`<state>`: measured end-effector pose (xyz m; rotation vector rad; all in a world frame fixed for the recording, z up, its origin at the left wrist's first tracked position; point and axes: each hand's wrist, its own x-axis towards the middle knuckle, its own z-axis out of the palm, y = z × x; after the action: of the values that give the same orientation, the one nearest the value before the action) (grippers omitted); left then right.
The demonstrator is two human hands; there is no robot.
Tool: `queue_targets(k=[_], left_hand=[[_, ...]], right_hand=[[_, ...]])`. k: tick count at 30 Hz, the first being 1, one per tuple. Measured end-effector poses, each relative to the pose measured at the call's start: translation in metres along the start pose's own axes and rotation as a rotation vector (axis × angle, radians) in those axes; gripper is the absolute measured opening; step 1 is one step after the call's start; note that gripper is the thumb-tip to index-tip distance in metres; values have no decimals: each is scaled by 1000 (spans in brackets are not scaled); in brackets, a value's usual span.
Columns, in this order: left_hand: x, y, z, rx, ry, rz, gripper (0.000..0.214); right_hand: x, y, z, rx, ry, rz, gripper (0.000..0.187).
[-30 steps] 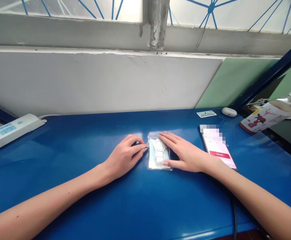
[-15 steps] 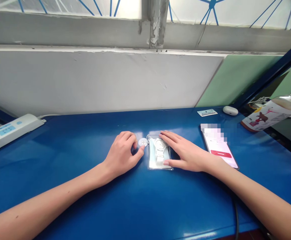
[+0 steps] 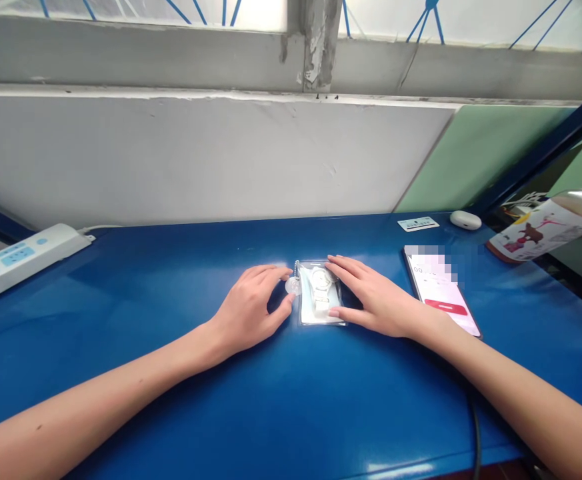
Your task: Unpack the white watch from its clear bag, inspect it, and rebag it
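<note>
A clear plastic pouch (image 3: 307,313) lies flat on the blue table, with a coiled white cable (image 3: 321,287) visible inside it. A small round translucent tag (image 3: 293,287) on a bead chain (image 3: 297,268) sits at the pouch's left edge. My left hand (image 3: 253,307) has this tag between thumb and index fingertip, which touch its rim. On the pouch's right side rests my right hand (image 3: 371,297), fingers spread, with the fingertips near the top right corner and the thumb on the lower right part.
Right of my right hand lies a phone (image 3: 443,293) with a lit screen. Behind it are a card (image 3: 418,224) and a white earbud case (image 3: 465,220). A tilted drink bottle (image 3: 535,230) is at the far right. A white power strip (image 3: 25,257) lies at the left.
My left index finger has stretched out to the tag, opposite the thumb. The tag now sits closer to the pouch and its chain stands out above. My right hand stays on the pouch.
</note>
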<state>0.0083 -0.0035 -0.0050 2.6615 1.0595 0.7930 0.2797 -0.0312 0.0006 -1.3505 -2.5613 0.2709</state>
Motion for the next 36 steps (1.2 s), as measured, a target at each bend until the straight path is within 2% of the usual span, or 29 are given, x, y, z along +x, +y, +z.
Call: queue_targets(k=[3, 5, 8, 10, 18, 25, 36], left_hand=[[-1, 0, -1, -13, -10, -8, 34], [-1, 0, -1, -31, -37, 3, 48], [0, 0, -3, -40, -154, 53, 81], [0, 0, -3, -39, -230, 64, 93], [-1, 0, -2, -23, -266, 32, 90], [1, 2, -4, -5, -299, 7, 89], [1, 1, -2, 0, -278, -1, 86]], right_hand=[[-1, 0, -2, 25, -29, -13, 82], [-2, 0, -4, 50, -55, -27, 90], [-2, 0, -3, 72, -70, -33, 98], [-2, 0, -2, 77, -66, -24, 98], [-2, 5, -4, 103, -100, 3, 105], [-1, 9, 1, 141, -85, 12, 103], [-1, 7, 2, 140, -80, 9, 105]])
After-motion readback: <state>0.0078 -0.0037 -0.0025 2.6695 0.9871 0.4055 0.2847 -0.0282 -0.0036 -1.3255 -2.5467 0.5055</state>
